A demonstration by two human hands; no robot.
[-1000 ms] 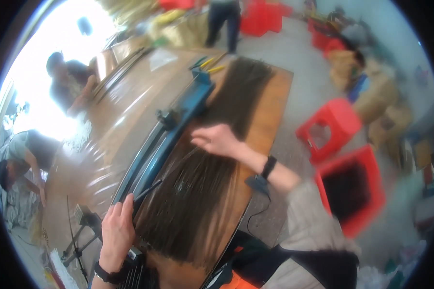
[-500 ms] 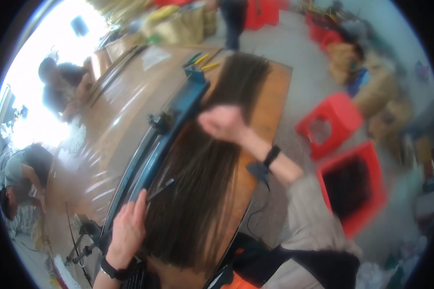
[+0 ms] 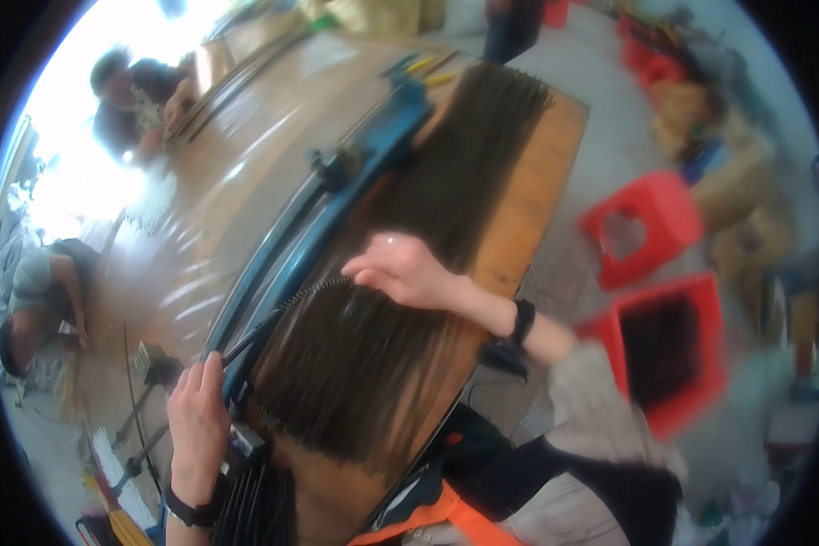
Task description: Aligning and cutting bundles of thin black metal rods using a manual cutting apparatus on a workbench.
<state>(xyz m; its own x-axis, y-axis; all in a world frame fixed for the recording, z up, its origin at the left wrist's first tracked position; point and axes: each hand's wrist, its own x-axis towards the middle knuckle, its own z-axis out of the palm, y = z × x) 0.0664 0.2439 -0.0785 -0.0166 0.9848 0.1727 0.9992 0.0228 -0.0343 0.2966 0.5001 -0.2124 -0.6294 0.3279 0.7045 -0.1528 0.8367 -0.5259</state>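
My left hand (image 3: 200, 414) is closed on the near end of a thin dark rod (image 3: 243, 346), beside the blue metal rail (image 3: 287, 266). A thin coil spring (image 3: 314, 291) stretches from the rod's far end to my right hand (image 3: 402, 270). My right fingertips pinch the spring's other end, above a broad layer of long dark strands (image 3: 337, 378). These strands lie side by side along the table; their exact kind is hard to make out. A dark metal clamp block (image 3: 335, 166) sits on the rail.
The wooden table (image 3: 551, 196) has a clear plastic sheet (image 3: 218, 214) over its left part. Yellow-handled pliers (image 3: 420, 65) lie at the far end. Two red plastic stools (image 3: 673, 214) stand at the right. Two people (image 3: 141, 100) work along the left side.
My right hand has come nearer and lower, and the spring now shows between it and the rod. My left hand has shifted left and toward me. The whole view has shifted slightly.
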